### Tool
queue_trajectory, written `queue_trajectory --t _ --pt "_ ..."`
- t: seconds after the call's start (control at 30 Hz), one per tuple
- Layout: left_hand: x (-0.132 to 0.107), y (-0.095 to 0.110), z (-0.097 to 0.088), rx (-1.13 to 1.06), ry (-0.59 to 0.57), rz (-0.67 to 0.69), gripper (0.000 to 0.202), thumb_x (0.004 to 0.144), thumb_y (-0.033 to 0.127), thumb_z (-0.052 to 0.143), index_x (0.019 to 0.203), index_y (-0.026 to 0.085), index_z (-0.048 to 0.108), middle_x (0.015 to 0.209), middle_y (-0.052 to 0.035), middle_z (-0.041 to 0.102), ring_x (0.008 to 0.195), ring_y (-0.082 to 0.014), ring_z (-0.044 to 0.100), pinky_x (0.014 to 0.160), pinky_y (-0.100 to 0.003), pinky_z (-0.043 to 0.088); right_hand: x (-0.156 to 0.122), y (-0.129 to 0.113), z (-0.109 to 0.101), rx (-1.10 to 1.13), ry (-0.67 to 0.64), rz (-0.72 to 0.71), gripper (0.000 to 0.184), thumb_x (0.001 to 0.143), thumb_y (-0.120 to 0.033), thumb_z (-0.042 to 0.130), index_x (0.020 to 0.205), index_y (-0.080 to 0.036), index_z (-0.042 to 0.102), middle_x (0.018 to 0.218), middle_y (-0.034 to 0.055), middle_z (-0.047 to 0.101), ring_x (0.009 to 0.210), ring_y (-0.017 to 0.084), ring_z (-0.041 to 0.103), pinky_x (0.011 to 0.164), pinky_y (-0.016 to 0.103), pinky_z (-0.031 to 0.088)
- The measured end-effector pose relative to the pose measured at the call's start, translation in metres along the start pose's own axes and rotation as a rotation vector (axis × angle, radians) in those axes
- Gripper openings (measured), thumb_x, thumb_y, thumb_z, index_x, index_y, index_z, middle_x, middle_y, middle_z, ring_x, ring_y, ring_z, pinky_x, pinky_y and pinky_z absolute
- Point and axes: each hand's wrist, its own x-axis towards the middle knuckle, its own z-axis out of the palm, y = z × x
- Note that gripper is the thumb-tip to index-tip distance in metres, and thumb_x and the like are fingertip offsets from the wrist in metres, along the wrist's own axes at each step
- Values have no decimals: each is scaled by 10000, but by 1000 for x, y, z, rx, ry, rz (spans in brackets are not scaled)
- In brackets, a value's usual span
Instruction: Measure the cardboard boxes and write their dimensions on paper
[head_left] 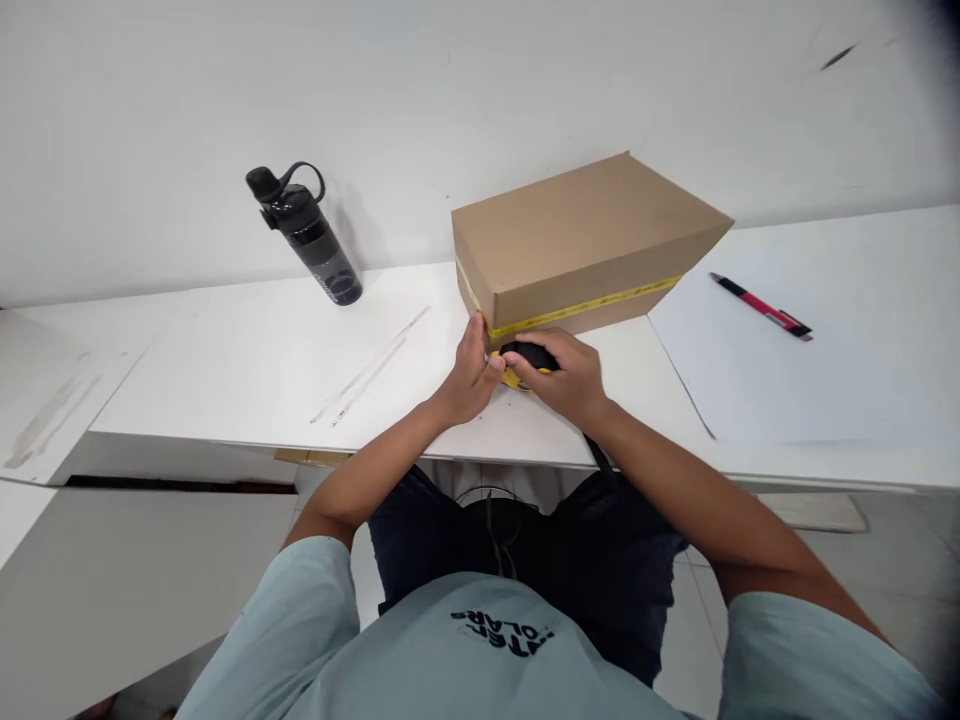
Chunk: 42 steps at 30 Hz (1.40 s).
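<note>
A closed brown cardboard box (570,235) lies on the white table near the wall, one corner towards me. The yellow blade (592,302) of a tape measure runs round its two visible sides. My right hand (570,372) grips the black and yellow tape measure case (531,355) just in front of that near corner. A dark strap hangs below my right wrist. At the same corner, my left hand (474,375) is closed, its fingertips against the blade and box edge, its thumb touching the case. The blade's far side is hidden behind the box.
A dark, see-through water bottle (311,240) stands at the left by the wall. To the right, a red and black pen (761,303) lies on a large white sheet of paper (795,385). The table's front edge (247,442) runs just before my body.
</note>
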Motion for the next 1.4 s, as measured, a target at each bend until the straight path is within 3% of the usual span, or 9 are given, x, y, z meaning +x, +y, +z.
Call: queue_trajectory --t 0.1,0.3,0.47,0.57,0.73,0.87,1.0,1.13,1.4 --pt "1 -9 -9 151 -399 172 972 975 860 439 1728 270 265 1851 -111 154 1728 -330 106 1425 -492 80 2 -2 1 27 -37 -82 399 1004 -617 648 1018 -239 776 961 80 812 868 201 774 831 330 638" --pt "8 -18 -16 -10 -449 42 934 999 874 227 1761 338 154 1868 -36 70 1715 -327 179 1416 -474 181 6 3 5 90 -69 -7 425 999 -634 626 1008 -236 775 977 79 810 892 199 768 847 336 634" --pt "10 -7 -8 6 -411 16 1009 958 865 485 1726 282 188 1818 -152 206 1666 -357 296 1354 -501 322 10 6 5 118 -49 63 507 992 -697 591 1007 -225 775 992 86 803 914 203 757 880 341 623" --pt "12 0 -6 162 -360 29 966 887 779 708 1610 235 372 1656 -197 458 1529 -368 486 1259 -511 437 13 6 4 117 -42 114 561 1034 -708 502 1024 -212 764 992 84 792 915 193 745 882 333 613" --pt "15 7 -9 277 -348 -99 750 814 616 821 1369 200 536 1290 -123 716 1171 -297 696 1025 -444 578 20 11 1 27 -63 170 632 1106 -660 291 1018 -220 737 1018 89 761 984 191 718 910 340 598" --pt "19 14 -12 257 -326 -178 724 795 593 822 1351 219 548 1274 -89 739 1141 -278 727 972 -406 606 41 48 -37 -177 -43 286 640 1098 -652 252 1092 -228 731 1189 133 714 1188 236 652 1070 403 546" --pt "23 22 -13 391 -271 -207 671 768 615 836 1268 228 609 1202 -73 771 1079 -282 743 881 -389 617 52 110 -119 -438 -43 569 609 1077 -583 275 1277 -188 693 1406 210 635 1393 331 538 1191 544 452" --pt "24 25 -11 425 -238 -187 674 738 630 830 1236 228 618 1157 -72 777 1059 -288 736 838 -384 603 32 154 -187 -655 -204 886 819 976 -616 482 1551 -34 515 1743 333 234 1648 519 150 1281 769 147" --pt "24 26 -8 461 -150 -242 645 775 682 761 1214 226 637 1086 -73 781 968 -272 728 795 -367 570 -16 137 -185 -816 -408 1028 867 1038 -672 233 1721 -143 298 1813 210 138 1693 426 101 1322 736 81"
